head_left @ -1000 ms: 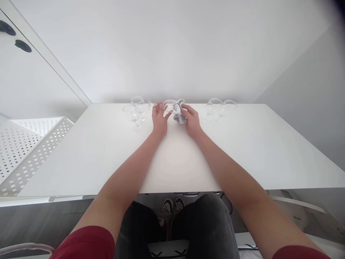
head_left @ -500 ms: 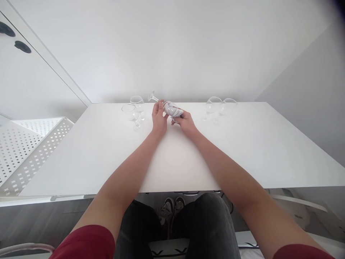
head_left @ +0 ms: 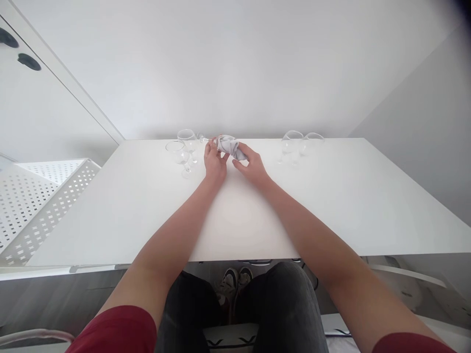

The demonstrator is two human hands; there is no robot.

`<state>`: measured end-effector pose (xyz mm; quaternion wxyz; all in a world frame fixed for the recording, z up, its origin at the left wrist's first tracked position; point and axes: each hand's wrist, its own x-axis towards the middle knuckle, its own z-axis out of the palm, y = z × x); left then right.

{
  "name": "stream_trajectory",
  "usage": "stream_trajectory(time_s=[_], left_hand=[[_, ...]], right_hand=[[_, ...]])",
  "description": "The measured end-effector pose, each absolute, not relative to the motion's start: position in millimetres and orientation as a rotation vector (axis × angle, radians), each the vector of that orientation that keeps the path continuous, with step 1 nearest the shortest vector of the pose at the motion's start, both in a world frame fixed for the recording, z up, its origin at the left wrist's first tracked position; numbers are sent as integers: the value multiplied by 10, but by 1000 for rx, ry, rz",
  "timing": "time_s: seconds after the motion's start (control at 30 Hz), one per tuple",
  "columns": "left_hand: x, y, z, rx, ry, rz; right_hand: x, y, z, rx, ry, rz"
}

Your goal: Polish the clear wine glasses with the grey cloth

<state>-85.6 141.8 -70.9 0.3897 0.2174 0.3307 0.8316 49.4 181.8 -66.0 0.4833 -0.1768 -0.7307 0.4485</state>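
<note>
Near the far edge of the white table, my left hand [head_left: 215, 159] is closed around a wine glass [head_left: 202, 138] that lies tilted on its side, its foot pointing left. A light grey cloth [head_left: 228, 145] covers most of the bowl. My right hand [head_left: 252, 164] grips that cloth at the rim end of the glass. Just left of my left hand stand two clear wine glasses, a nearer one [head_left: 177, 153] and a farther one [head_left: 187, 139]. To the right of my right hand are two more, one glass [head_left: 292, 142] beside another [head_left: 312, 143].
The white table [head_left: 331, 206] runs up to a pale wall [head_left: 235, 63] behind the glasses. At the left stands a white perforated metal unit [head_left: 66, 201], below a white door with dark handles [head_left: 28, 62]. My legs [head_left: 290, 304] are under the near edge.
The held glass has turned and shifted slightly left, its foot now lower. The cloth now covers more of the bowl, and my right hand has moved with it. The standing glasses have not moved.
</note>
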Motion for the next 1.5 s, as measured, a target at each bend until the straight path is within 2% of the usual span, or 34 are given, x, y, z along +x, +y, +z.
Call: stream_trajectory(time_s=[0.13, 0.33, 0.57, 0.97, 1.07, 1.3, 1.5], left_hand=[[-822, 1397, -666, 594, 792, 2072], [-695, 1308, -563, 700, 785, 1984], [-705, 1319, -558, 604, 798, 1994], [-718, 1297, -553, 607, 770, 1958], [-699, 1290, -544, 615, 810, 1907], [-717, 1375, -640, 681, 804, 1887], [-710, 1319, -598, 696, 823, 1865]], right_hand=[[478, 1854, -701, -524, -1796, 1179], [497, 1958, -798, -588, -1355, 1671], [481, 1869, -750, -645, -1369, 1330], [529, 1694, -585, -557, -1626, 1168], [507, 1740, -620, -536, -1616, 1225], [503, 1946, -741, -474, -1263, 1742], [494, 1875, -727, -498, -1414, 1561]])
